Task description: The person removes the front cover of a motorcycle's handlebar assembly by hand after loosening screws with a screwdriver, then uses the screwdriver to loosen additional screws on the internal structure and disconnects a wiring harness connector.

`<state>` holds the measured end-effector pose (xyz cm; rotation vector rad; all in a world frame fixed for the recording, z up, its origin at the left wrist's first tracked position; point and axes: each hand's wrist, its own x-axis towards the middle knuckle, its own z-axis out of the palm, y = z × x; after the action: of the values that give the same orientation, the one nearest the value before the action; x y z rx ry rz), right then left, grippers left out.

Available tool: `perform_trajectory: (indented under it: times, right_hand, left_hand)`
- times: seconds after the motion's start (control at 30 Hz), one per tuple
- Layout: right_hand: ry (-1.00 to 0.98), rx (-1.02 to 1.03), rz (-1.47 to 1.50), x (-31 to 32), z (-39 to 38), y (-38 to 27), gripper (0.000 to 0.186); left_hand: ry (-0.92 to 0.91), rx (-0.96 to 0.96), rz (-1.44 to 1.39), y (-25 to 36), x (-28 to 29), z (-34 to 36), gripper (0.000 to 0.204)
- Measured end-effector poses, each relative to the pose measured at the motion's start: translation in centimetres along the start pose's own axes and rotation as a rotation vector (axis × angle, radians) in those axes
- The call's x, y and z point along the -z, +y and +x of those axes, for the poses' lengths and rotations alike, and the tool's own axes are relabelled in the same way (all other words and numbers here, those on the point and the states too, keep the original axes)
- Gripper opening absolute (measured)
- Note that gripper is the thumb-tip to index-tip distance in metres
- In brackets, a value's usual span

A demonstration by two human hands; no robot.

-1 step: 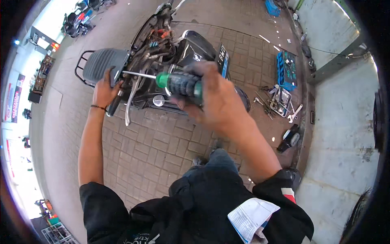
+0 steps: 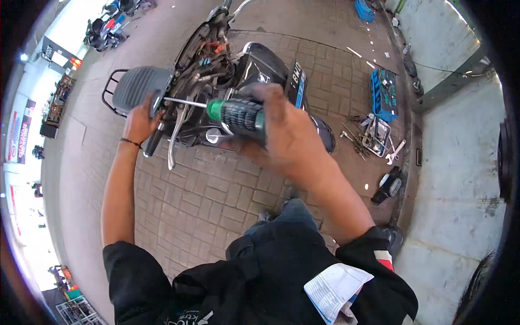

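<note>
Grey paving (image 2: 200, 189) fills most of my view, its blocks laid in a woven pattern around the centre and giving way to smoother ground (image 2: 76, 146) towards nine o'clock. At three o'clock a pale, scuffed wall (image 2: 460, 168) runs alongside; the shop front opposite, beyond nine, glares almost white.

The black motorbike (image 2: 265, 62) stands on the paving between eleven and twelve, wires and inner parts exposed. Its grey ribbed seat (image 2: 138, 89) sits at ten. Another motorbike (image 2: 100, 35) is farther off, between ten and eleven.

A blue crate (image 2: 375, 95) rests at two o'clock near the wall; just below it, towards three, lies a metal tray (image 2: 374, 145) with loose tools about it.

Close to the centre, towards one, I have the right hand (image 2: 292, 132) curled around the butt of a screwdriver (image 2: 241, 114); blur hides how tight that hold is. The shaft points to nearly ten, ending at the handlebar (image 2: 154, 142) fittings beside the left hand (image 2: 140, 123), whose thumb and forefinger stand slightly apart against a dark part there. I can't tell whether they pinch it.

A wrench (image 2: 395, 152) lies at three, beside the tray.
</note>
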<state>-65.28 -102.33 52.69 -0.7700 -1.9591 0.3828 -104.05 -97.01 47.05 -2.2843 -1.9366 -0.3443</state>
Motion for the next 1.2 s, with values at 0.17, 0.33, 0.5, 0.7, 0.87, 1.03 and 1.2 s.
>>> perform_trajectory:
  times: [0.17, 0.33, 0.5, 0.7, 0.87, 1.03, 1.2]
  right_hand:
    - [-0.004, 0.093, 0.008, -0.5, 0.3, 1.0, 0.071]
    - [-0.108, 0.006, 0.023, 0.1, 0.7, 0.3, 0.072]
    - [-0.028, 0.039, 0.026, 0.3, 0.7, -0.2, 0.057]
    - [-0.251, -0.283, -0.093, 0.8, 0.9, -1.9, 0.056]
    - [0.073, -0.047, 0.022, -0.5, 0.3, -1.1, 0.06]
    - [-0.036, -0.1, 0.011, -0.1, 0.6, -0.8, 0.063]
    - [0.041, -0.069, 0.101, -0.3, 1.3, -0.2, 0.06]
  left_hand:
    - [-0.378, -0.309, 0.266, 1.5, 4.3, 4.2, 0.048]
    - [-0.601, -0.469, 0.51, 3.2, 5.5, 6.9, 0.045]
    - [-0.666, -0.63, 0.629, 4.9, 6.4, 9.5, 0.038]
    - [-0.534, -0.421, 0.533, 5.0, 5.5, 7.6, 0.037]
    - [-0.064, -0.022, -0.125, 2.0, 0.1, 0.4, 0.032]
    - [0.06, 0.746, -1.424, 6.6, -1.5, -3.6, 0.033]
    - [0.353, 0.771, -1.483, 9.8, -3.1, -2.7, 0.034]
